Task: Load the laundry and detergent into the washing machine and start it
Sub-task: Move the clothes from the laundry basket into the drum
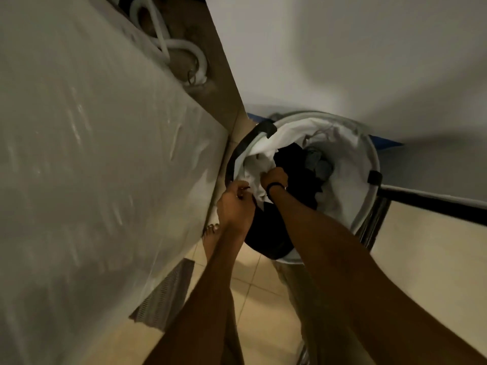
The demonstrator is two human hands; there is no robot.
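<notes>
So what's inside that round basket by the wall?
White cloth, dark clothes and a grey piece lie in the basket; the right hand grips the white cloth. Whatever lies under the pile is covered.

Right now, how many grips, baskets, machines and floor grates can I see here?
grips (bare hands): 2, left grip holding the basket rim, right grip holding white cloth
laundry basket: 1
covered machine: 1
floor grate: 1
Total: 5

Dim white wall (342, 48), beige tiled floor (263, 325)
</notes>
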